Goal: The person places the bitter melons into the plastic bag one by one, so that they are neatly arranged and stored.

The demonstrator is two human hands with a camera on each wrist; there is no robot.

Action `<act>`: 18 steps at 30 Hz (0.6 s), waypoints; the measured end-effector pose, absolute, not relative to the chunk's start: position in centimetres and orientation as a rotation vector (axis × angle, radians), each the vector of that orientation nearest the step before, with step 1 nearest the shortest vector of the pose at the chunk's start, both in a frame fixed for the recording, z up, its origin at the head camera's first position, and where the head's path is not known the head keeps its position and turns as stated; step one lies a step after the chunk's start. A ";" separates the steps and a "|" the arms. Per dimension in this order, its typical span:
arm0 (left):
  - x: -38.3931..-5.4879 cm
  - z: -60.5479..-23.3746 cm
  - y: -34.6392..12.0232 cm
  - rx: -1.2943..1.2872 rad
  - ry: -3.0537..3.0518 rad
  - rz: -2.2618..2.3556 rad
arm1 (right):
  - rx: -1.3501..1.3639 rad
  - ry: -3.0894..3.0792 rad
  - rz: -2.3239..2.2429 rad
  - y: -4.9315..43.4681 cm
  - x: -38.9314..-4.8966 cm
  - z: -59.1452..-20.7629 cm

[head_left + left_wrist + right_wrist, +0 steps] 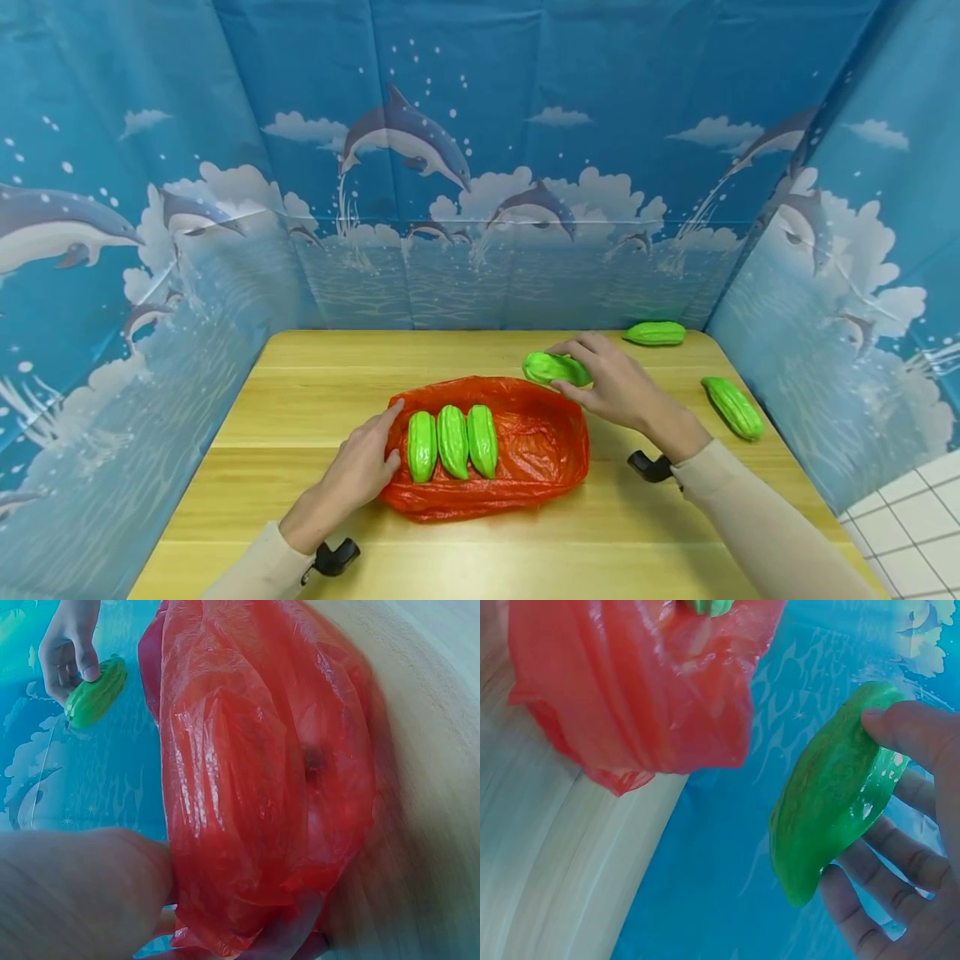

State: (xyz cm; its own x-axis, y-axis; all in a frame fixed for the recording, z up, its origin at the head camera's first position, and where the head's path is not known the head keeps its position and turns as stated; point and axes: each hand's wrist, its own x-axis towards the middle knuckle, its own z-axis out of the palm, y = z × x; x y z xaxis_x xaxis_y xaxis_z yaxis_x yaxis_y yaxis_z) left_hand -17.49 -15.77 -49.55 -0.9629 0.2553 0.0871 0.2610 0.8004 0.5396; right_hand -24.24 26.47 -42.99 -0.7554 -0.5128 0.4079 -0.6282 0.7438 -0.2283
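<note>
An open red plastic bag point(480, 500) lies spread on the table like a shallow tray. Three green bitter melons, the middle one point(452, 442) among them, lie side by side in its left half. At the bag's left end my left hand point(363, 458) holds the rim, with some fingers hidden by the bag. My right hand point(611, 379) grips another bitter melon point(832, 787) between thumb and fingers, above the bag's back right rim. The left wrist view shows this held melon point(96, 694) apart from the bag.
Two more bitter melons are on the wooden table point(300, 392): one at the back right edge point(655, 333), one near the right edge point(733, 408). Blue dolphin-printed sheeting point(487, 275) encloses the table's back and sides. White tiles point(907, 517) show at the lower right.
</note>
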 end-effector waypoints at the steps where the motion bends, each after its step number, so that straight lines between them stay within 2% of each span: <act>1: -17.5 -49.6 -15.8 -0.425 -2.973 -0.894 | 0.884 -2.628 0.507 26.3 -24.2 -43.0; 18: -17.3 -49.7 -16.2 -0.426 -2.950 -0.906 | 0.891 -2.660 0.525 24.1 -22.9 -42.4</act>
State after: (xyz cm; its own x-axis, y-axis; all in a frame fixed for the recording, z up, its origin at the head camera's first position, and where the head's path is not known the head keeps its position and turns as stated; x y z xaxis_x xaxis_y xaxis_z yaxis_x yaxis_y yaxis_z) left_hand -17.27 -16.20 -49.67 -0.9623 0.2514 0.1040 0.2665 0.7934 0.5473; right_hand -22.91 24.11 -42.35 -0.7680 -0.5175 0.3774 -0.6221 0.7429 -0.2472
